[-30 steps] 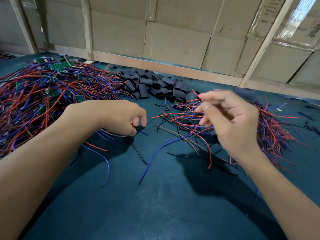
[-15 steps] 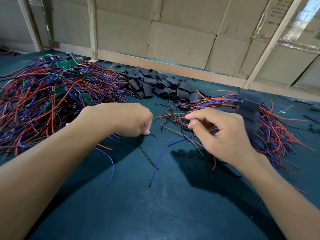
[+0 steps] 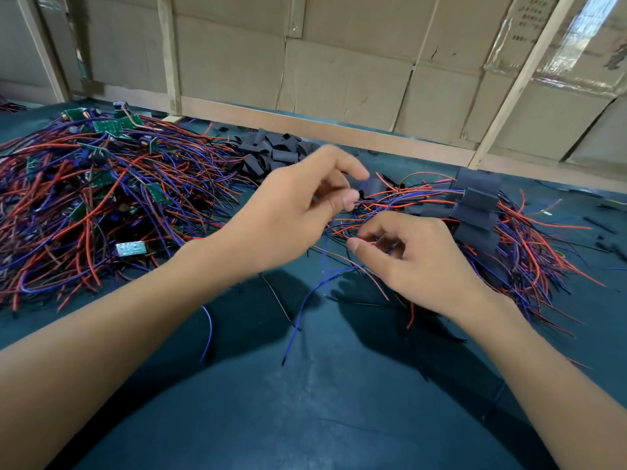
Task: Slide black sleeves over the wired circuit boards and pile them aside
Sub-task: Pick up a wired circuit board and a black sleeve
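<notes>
Since 0.5 s ago, left hand (image 3: 298, 205) has swung up and to the right, off the counter (image 3: 305, 418), and now sits over the near edge of the sleeved pile; right hand (image 3: 410, 262) has stayed low by the loose wires. Left fingers (image 3: 349, 200) are curled, thumb and forefinger pinching what looks like a small black sleeve (image 3: 373, 184) w/ blue and red leads running out of it — motion blur there, so the exact grip is uncertain. Right fingers (image 3: 376, 228) are bent, thumb tip close to forefinger, pinching thin red and blue wires (image 3: 339, 266) that trail down across the counter.

Task items: unsleeved circuit boards (image 3: 101, 178), green w/ red/blue leads, heaped at far left; spare black sleeves (image 3: 274, 154) piled at centre back, just beyond the left hand; finished sleeved boards (image 3: 475, 212) stacked on the right, just beyond the right hand.

Cardboard wall (image 3: 339, 72) behind, w/ wooden battens. Dark printed characters on the upper-right panel (image 3: 529, 25), too small and blurred to read. No brand legible on boards or sleeves.
</notes>
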Demonstrator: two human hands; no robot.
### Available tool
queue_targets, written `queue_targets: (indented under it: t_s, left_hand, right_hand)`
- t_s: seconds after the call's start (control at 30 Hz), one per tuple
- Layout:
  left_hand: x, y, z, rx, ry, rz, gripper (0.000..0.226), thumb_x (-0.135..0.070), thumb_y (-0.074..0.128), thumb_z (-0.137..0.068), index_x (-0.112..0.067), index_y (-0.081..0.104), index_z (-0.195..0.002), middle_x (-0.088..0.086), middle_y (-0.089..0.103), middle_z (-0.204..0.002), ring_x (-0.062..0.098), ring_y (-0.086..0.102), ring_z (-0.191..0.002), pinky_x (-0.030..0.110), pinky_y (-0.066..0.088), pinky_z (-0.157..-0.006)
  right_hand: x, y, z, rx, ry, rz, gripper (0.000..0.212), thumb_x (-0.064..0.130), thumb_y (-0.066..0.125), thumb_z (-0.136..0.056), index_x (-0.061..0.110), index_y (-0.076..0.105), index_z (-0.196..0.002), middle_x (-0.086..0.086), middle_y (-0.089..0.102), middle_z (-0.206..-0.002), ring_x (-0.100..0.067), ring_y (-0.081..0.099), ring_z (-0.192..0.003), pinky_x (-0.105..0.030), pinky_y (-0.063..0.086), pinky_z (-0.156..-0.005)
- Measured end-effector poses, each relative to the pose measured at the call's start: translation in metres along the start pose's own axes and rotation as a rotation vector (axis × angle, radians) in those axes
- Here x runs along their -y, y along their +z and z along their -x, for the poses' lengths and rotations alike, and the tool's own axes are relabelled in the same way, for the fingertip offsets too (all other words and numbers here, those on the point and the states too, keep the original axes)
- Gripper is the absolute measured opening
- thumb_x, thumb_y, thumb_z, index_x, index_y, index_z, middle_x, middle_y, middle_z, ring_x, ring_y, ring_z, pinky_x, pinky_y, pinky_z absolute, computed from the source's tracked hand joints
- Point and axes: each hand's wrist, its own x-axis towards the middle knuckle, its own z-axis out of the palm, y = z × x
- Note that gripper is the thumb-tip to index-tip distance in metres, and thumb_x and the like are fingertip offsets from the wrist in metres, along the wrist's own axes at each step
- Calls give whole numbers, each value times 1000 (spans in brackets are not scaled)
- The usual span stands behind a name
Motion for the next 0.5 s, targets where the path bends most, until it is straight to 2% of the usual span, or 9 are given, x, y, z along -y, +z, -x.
queue_targets:
  t_s: [0.07, 0.13, 0.2, 0.3, 0.37, 0.43, 0.47, 0.5]
  left_hand:
    - [-5, 6, -1, -71, -96, 233, 24, -5, 62, -98, -14, 57, -120, 1, 70, -84, 6, 58, -62, 24, 50, -63]
    - [-4, 9, -1, -93, -162, 379, 30, -1, 64, -96, -7, 55, -123, 6, 71, -85, 12, 62, -63, 29, 53, -59]
    - [0, 12, -1, -73, -207, 402, 33, 0, 66, -94, -6, 55, -125, 10, 72, -87, 17, 61, -66, 30, 54, -60]
    - [12, 8, 0, -72, -211, 330, 31, -5, 69, -93, -11, 58, -122, 1, 75, -86, 16, 65, -71, 29, 55, -63]
    - [22, -1, 0, -43, -147, 66, 25, -15, 69, -94, -18, 60, -117, -4, 75, -87, 13, 68, -78, 27, 53, -72]
    - [36, -12, 1, 64, -102, -431, 27, -25, 63, -95, -25, 56, -121, -10, 70, -98, 16, 65, -93, 32, 49, -84]
    - [43, -17, 2, 149, -160, -657, 33, -31, 60, -95, -27, 52, -127, -7, 65, -110, 21, 60, -107, 39, 47, -93]
    - [49, -22, 3, 251, -301, -829, 40, -38, 57, -97, -27, 47, -134, 0, 58, -124, 28, 51, -119, 45, 43, -101]
  right_hand:
    - [3, 1, 0, 67, 56, -173, 16, 37, 71, -95, 27, 73, -84, 16, 69, -72, -7, 61, -60, -16, 44, -58]
    - [11, 2, -1, 115, 157, -449, 28, 46, 64, -96, 21, 76, -90, 2, 76, -83, -15, 68, -65, -26, 53, -60]
    - [17, 4, -3, 155, 239, -633, 40, 47, 56, -96, 12, 76, -97, -7, 78, -89, -23, 71, -69, -34, 57, -60]
    - [19, 8, -3, 175, 317, -751, 44, 49, 56, -97, 8, 74, -97, -12, 77, -85, -29, 70, -64, -39, 55, -55]
    - [16, 11, -1, 140, 333, -662, 37, 47, 61, -98, 12, 73, -92, -10, 76, -81, -26, 69, -61, -36, 54, -51]
    - [10, 14, 1, 97, 310, -483, 27, 40, 66, -95, 17, 73, -83, -3, 75, -75, -17, 68, -57, -26, 50, -51]
    - [7, 15, 2, 74, 292, -401, 24, 37, 66, -93, 19, 72, -78, 0, 74, -72, -14, 67, -54, -20, 48, -50]
    - [5, 15, 2, 57, 282, -340, 22, 33, 66, -93, 21, 72, -75, 3, 73, -68, -12, 67, -52, -16, 47, -49]
